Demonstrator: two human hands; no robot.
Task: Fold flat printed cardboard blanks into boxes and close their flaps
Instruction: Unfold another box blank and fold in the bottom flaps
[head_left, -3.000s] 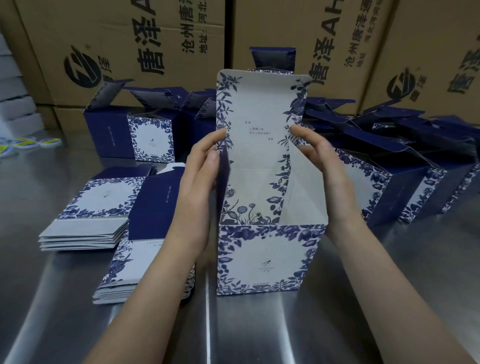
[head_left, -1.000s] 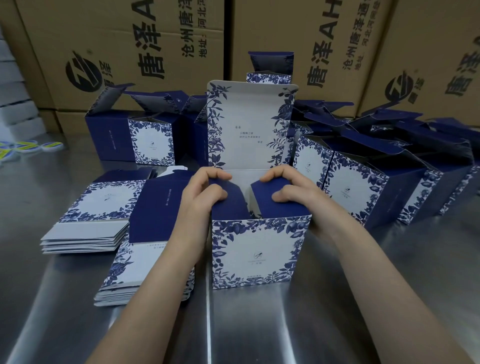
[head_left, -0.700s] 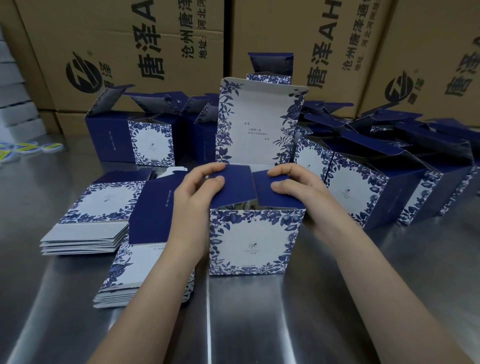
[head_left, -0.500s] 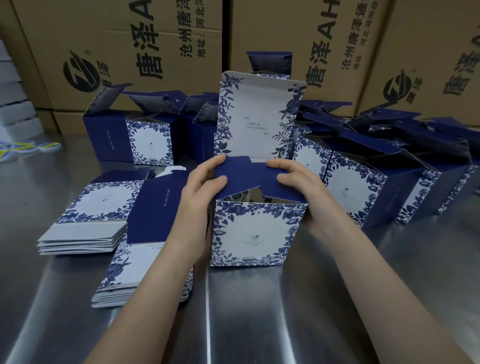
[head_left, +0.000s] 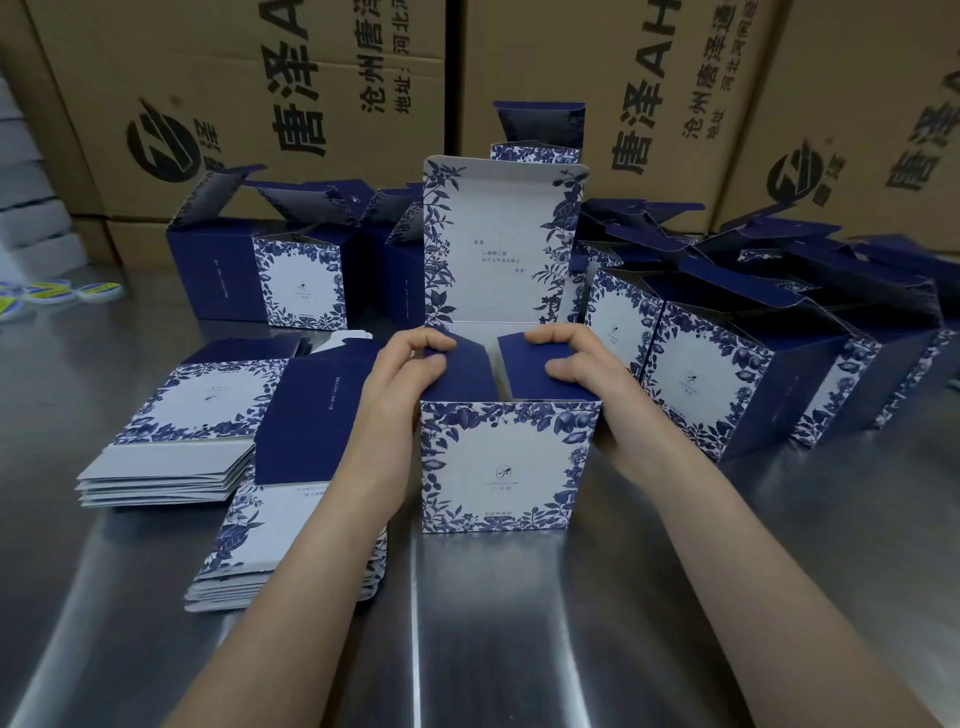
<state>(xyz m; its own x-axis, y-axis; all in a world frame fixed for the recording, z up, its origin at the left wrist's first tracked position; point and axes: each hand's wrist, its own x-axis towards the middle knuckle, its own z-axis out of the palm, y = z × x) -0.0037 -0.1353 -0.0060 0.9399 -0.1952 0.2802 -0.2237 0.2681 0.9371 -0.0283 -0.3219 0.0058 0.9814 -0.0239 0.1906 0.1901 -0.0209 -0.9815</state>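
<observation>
We see the box (head_left: 501, 465) standing upright on the tabletop (head_left: 519, 649), in the middle, directly in front of the person. Its tall lid flap (head_left: 501, 244) stands up at the far side, with the white printed inside turned to us. Both forearms reach forward from the lower edge and come to the box, one from each side. The left hand (head_left: 397, 395) is at the left wall. Its fingers are curled over the far edge of the left flap (head_left: 465, 371) and the thumb lies on the blue face, so it pinches this flap. The right hand (head_left: 587, 382) pinches the right flap (head_left: 532, 371) in the same manner. The two flaps lean inward over the opening, with a narrow gap between them. Stacks of flat blanks (head_left: 171, 436) lie on the left, and folded boxes (head_left: 727, 374) stand near on the right.
</observation>
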